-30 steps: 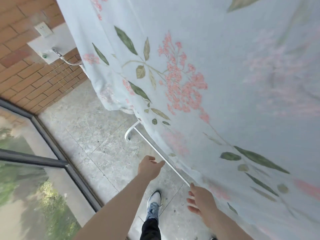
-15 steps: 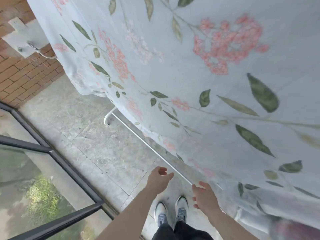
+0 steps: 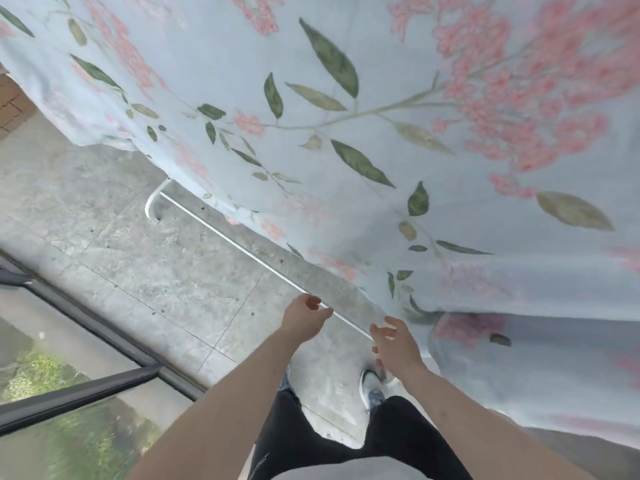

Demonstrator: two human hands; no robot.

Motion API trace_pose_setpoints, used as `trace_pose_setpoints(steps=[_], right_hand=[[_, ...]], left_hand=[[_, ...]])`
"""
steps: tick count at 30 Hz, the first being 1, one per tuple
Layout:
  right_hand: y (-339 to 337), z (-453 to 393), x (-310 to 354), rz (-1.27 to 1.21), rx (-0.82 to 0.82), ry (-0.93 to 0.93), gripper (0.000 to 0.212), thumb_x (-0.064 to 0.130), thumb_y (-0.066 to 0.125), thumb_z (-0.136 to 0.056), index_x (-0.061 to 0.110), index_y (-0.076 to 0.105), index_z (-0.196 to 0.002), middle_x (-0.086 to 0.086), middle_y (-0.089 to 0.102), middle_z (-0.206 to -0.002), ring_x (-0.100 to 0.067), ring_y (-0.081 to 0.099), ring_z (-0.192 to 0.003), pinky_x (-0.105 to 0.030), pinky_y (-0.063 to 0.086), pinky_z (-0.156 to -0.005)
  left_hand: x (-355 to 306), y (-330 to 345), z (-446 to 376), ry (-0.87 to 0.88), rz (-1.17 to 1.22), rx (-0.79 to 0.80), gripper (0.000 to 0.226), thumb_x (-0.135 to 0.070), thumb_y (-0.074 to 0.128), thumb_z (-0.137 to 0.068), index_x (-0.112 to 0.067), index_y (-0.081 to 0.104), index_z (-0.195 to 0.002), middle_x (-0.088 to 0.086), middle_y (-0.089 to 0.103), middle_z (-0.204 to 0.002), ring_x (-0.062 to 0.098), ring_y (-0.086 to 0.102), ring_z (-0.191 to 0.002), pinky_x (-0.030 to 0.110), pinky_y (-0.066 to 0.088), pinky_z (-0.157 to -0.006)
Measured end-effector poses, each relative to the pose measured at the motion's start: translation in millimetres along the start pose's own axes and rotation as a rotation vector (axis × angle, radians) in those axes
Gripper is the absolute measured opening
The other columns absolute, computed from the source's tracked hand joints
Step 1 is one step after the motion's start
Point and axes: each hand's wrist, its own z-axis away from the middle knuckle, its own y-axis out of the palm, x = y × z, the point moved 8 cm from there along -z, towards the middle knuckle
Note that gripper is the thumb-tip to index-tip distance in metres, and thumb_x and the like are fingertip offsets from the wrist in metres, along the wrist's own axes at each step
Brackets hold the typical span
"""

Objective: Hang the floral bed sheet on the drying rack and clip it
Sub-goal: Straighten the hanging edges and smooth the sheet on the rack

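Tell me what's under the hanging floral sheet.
Below the floral sheet, a white rack bar runs over grey stone floor. Both hands, left hand and right hand, reach toward it, empty. Whatever stands behind the cloth is covered.

No legible text, label, brand or number anywhere in view.

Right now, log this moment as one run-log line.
sheet: floral bed sheet draped over rack | rail: white rack rail bare | left hand empty, at rail | right hand open, near sheet edge | clips: none visible
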Motion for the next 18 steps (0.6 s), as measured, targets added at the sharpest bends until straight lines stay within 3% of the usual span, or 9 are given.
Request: trace_pose_setpoints(steps=[3,5,7,9,13,18], right_hand=[[-22,9,-27,0.112,0.071,-0.042,0.041,0.044,0.066,-0.097,0.033,0.046,-0.132,0.007,0.062,-0.121,-0.022,0.071,-0.093,-0.039,0.061,-0.078],[-39,9,-53,0.2,0.117,-0.062,0.041,0.051,0.065,-0.094,0.038,0.045,-0.127,0.011,0.062,-0.12,-0.02,0.07,-0.099,-0.047,0.058,-0.093],[-54,9,-77,0.263,0.175,-0.086,0.044,0.057,0.066,-0.089,0.039,0.047,-0.125,0.014,0.062,-0.118,-0.019,0.069,-0.102,-0.049,0.056,-0.097],[-72,15,-95,0.251,0.213,-0.086,0.043,0.052,0.069,-0.09,0.033,0.05,-0.125,0.012,0.063,-0.117,-0.02,0.07,-0.097,-0.046,0.058,-0.093],[-112,32,-124,0.181,0.254,-0.03,0.038,0.038,0.07,-0.096,0.021,0.054,-0.126,0.001,0.063,-0.118,-0.02,0.071,-0.081,-0.031,0.054,-0.062],[-142,43,-146,0.205,0.309,0.017,0.027,0.033,0.066,-0.098,0.016,0.062,-0.12,-0.005,0.069,-0.116,-0.023,0.072,-0.084,-0.032,0.054,-0.059]], left_hand=[[-12,38,20,0.045,-0.025,-0.016,0.043,-0.031,0.077,-0.089,-0.014,0.063,-0.126,-0.001,0.064,-0.121,0.018,0.063,-0.105,0.025,0.05,-0.076],[-18,66,29,0.057,-0.004,-0.037,0.046,-0.031,0.077,-0.089,-0.013,0.064,-0.129,-0.001,0.064,-0.123,0.019,0.063,-0.111,0.028,0.052,-0.086],[-21,94,40,0.044,0.033,-0.052,0.047,-0.033,0.077,-0.088,-0.015,0.064,-0.13,-0.001,0.064,-0.125,0.02,0.063,-0.113,0.033,0.054,-0.093],[-24,122,51,0.04,0.074,-0.061,0.046,-0.034,0.077,-0.088,-0.016,0.064,-0.128,-0.001,0.064,-0.124,0.022,0.065,-0.111,0.034,0.057,-0.088],[-28,168,81,0.059,0.15,-0.079,0.042,-0.036,0.077,-0.087,-0.019,0.067,-0.125,-0.004,0.066,-0.121,0.021,0.066,-0.109,0.033,0.057,-0.081],[-40,218,119,-0.022,0.292,0.164,0.036,-0.047,0.064,-0.097,-0.022,0.063,-0.122,0.002,0.068,-0.124,0.022,0.066,-0.11,0.043,0.057,-0.096]])
